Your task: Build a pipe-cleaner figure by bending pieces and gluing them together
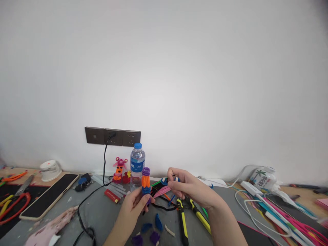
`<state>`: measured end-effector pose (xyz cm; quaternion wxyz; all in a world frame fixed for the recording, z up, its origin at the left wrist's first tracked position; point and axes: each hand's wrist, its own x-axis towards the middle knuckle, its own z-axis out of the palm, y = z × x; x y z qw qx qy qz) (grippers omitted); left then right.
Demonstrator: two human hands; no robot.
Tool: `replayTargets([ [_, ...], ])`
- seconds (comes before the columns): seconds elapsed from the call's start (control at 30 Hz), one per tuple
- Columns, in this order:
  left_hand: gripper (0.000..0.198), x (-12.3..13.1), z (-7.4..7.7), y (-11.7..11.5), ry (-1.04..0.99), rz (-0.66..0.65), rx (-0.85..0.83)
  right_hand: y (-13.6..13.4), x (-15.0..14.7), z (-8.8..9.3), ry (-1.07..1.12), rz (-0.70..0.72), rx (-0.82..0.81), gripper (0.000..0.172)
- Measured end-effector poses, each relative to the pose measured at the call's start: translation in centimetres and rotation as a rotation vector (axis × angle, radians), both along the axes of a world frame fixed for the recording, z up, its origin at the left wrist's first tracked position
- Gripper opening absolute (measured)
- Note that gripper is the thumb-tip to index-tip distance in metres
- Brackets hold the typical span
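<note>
Upright in my left hand [130,206] is a small fuzzy figure [146,181], apparently of pipe cleaners, with a purple top, an orange middle and blue below. Fingers and thumb are closed round its lower part. To its right, my right hand [188,186] is raised with thumb and fingers pinched together. Small blue-and-white bits show at those fingertips; whether they are held I cannot tell. Beneath the hands lie blue fuzzy pieces [158,222] and purple ones [154,237]. Yellow-and-black pliers [182,222] lie below my right hand.
A water bottle [137,167] stands behind the figure, beside a pink-and-orange fuzzy figure [118,171]. A black cord [83,201] runs from the wall socket [112,136]. Left are a phone [50,196] and red-handled scissors [24,208]; right, pipe cleaners and a white cable [237,201].
</note>
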<state>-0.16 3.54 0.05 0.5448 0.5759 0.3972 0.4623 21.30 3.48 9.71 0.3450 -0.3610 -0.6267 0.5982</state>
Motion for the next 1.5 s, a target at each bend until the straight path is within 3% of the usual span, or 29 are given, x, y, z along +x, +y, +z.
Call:
replayTargets([
  [0.17,0.051,0.2,0.1,-0.1,-0.005,0.008,-0.020,0.1,0.1,-0.1,0.137,0.064,-0.053,0.021],
  [0.5,0.047,0.4,0.3,-0.3,0.008,-0.012,-0.012,0.0,0.4,0.5,0.212,-0.064,-0.001,0.028],
  [0.63,0.046,0.3,0.3,-0.4,0.004,-0.018,-0.010,0.1,0.6,0.4,0.084,-0.112,0.012,0.033],
  [0.9,0.047,0.3,-0.1,-0.1,0.024,-0.009,0.004,0.3,0.3,0.7,-0.136,-0.378,0.215,0.048],
  [1.13,0.040,0.6,-0.5,-0.7,0.010,-0.076,0.061,1.2,0.7,-1.1,-0.250,-0.228,0.125,0.046],
  [1.3,0.036,0.9,0.3,-1.3,0.132,-0.131,0.135,2.1,1.1,-2.5,-0.394,-0.307,0.189,0.039],
  [1.5,0.032,-1.0,-1.7,1.2,0.151,0.015,0.287,2.5,1.4,-2.6,-0.399,-0.340,0.124,0.037],
])
